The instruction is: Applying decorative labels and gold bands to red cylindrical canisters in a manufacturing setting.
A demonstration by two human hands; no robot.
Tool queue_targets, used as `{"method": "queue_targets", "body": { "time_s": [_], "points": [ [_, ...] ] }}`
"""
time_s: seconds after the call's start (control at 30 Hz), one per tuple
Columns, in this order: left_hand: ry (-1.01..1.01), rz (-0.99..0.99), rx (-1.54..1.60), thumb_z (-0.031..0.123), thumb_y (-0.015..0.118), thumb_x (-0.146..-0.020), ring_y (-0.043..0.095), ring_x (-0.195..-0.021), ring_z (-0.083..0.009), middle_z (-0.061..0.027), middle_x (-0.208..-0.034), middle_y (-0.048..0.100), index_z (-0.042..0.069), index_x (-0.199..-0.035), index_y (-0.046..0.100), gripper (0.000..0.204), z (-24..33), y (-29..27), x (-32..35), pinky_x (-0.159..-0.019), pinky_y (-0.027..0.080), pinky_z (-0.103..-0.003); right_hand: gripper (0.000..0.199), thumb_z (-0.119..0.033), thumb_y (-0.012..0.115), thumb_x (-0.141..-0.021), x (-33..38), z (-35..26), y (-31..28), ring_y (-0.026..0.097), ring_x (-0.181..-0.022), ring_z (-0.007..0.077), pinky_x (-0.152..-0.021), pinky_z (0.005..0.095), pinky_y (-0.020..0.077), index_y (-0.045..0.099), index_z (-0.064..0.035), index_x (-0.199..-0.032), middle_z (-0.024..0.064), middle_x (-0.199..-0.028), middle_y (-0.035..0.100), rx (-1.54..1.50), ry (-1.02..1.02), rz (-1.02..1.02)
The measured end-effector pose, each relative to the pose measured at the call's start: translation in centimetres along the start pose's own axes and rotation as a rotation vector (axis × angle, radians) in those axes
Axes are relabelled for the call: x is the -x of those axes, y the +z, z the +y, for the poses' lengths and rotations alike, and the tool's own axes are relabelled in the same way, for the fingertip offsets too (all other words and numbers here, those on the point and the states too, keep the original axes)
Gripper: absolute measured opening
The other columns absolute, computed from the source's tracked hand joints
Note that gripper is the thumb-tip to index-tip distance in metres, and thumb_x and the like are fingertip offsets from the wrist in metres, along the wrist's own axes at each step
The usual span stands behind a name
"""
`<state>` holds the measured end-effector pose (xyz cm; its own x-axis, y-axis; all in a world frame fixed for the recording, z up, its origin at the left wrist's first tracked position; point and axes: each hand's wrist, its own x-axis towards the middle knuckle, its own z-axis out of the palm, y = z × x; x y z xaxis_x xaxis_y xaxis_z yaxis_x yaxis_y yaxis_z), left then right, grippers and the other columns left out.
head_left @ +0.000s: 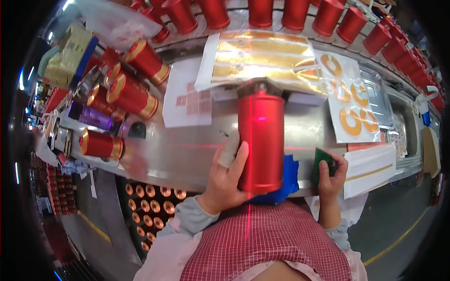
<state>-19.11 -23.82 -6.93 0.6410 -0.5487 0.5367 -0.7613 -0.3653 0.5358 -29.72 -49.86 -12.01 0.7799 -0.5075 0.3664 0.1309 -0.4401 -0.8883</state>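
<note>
A plain red metal canister (261,145) lies in front of me, its far end against a dark holder (262,86). A red laser line runs along its length. My left hand (220,182) is closed around its near left side, a pale cover on one finger. Off to the right, my right hand (332,181) pinches a flat dark green scraper-like piece (324,160), apart from the canister. Beyond the holder lies a sheet of gold foil labels (265,58). A white sheet with ring-shaped gold stickers (352,100) is to the right. Blue material (291,175) shows beside the canister's near end.
Several red canisters (213,14) line a curved conveyor along the back. Gold-banded canisters (131,96) lie at the left, near a printed white paper (187,105). White papers (370,168) sit at the right edge. Below the bench, rows of gold-ended pieces (150,206) are visible.
</note>
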Motion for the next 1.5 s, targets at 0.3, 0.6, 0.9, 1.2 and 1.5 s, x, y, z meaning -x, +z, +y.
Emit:
{"method": "queue_targets", "body": {
  "time_s": [0.3, 0.6, 0.9, 1.2, 1.5],
  "points": [
    [0.013, -0.056, 0.094, 0.036, 0.077, -0.075, 0.033, -0.133, -0.0472, -0.0335, -0.146, 0.027, -0.005, -0.144, 0.027, 0.095, -0.3, -0.2, -0.1, -0.108, 0.031, -0.046, 0.032, 0.001, 0.045, -0.095, -0.6, -0.2, 0.1, 0.051, -0.118, 0.0223, -0.09, 0.0318, 0.051, 0.049, 0.0011, -0.127, 0.0169, -0.137, 0.047, -0.106, 0.004, -0.031],
    [-0.089, -0.1, 0.051, 0.046, 0.067, -0.084, 0.047, -0.124, -0.04, -0.0286, -0.137, 0.042, -0.01, -0.144, 0.02, 0.094, -0.1, 0.8, 1.8, -0.103, 0.037, -0.041, 0.029, 0.01, 0.043, -0.091, -0.8, -0.7, 0.6, 0.05, -0.123, 0.0258, -0.086, 0.0302, 0.054, 0.059, 0.0028, -0.113, 0.018, -0.14, 0.043, -0.091, -0.095, -0.083],
    [-0.158, -0.077, 0.116, 0.047, 0.064, -0.086, 0.048, -0.123, -0.0391, -0.0276, -0.134, 0.046, -0.011, -0.145, 0.017, 0.095, -0.4, 1.1, 1.8, -0.103, 0.037, -0.039, 0.036, 0.016, 0.04, -0.084, -1.3, -0.7, 0.4, 0.051, -0.123, 0.0287, -0.086, 0.0307, 0.053, 0.062, 0.0042, -0.11, 0.02, -0.142, 0.042, -0.046, -0.179, -0.111],
    [-0.124, -0.078, 0.145, 0.047, 0.064, -0.086, 0.045, -0.126, -0.0411, -0.0302, -0.136, 0.044, -0.01, -0.145, 0.017, 0.094, -0.8, 1.0, 1.7, -0.104, 0.037, -0.04, 0.034, 0.015, 0.041, -0.085, -1.3, -0.9, 0.3, 0.054, -0.119, 0.03, -0.085, 0.032, 0.0545, 0.061, 0.0054, -0.111, 0.0218, -0.138, 0.045, 0.09, -0.214, -0.112],
    [-0.126, -0.095, 0.245, 0.043, 0.065, -0.086, 0.032, -0.133, -0.0501, -0.0359, -0.147, 0.019, -0.004, -0.147, 0.017, 0.091, -0.7, 1.0, 2.4, -0.103, 0.037, -0.044, 0.033, 0.014, 0.041, -0.086, -1.2, -1.1, 0.4, 0.058, -0.111, 0.0287, -0.08, 0.0328, 0.0563, 0.059, 0.0046, -0.111, 0.0219, -0.13, 0.051, 0.091, -0.248, -0.111]
  ]
}}
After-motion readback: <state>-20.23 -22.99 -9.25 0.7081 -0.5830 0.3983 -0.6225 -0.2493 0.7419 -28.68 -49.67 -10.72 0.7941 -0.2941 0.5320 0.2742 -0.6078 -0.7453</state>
